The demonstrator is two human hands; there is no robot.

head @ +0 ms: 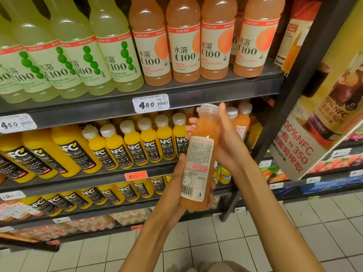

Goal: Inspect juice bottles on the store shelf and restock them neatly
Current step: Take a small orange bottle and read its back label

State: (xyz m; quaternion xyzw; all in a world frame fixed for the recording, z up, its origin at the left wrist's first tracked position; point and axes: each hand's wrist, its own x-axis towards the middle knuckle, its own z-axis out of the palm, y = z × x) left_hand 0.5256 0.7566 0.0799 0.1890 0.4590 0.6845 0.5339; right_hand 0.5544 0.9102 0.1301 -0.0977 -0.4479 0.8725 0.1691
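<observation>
Orange juice bottle (198, 161) gripped by both hands' fingers, barcode side showing; shelf tags (150, 103) read 4.50, 6.90.

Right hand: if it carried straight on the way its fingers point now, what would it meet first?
The right hand, holding the pink-orange bottle, points up toward the shelf edge with the price tag. It would probably meet that edge first, though depth is unclear here.

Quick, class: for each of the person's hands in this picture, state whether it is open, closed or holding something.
Left hand: holds the lower part of the orange juice bottle.
Right hand: holds the same bottle near its upper part, fingers behind it.
</observation>
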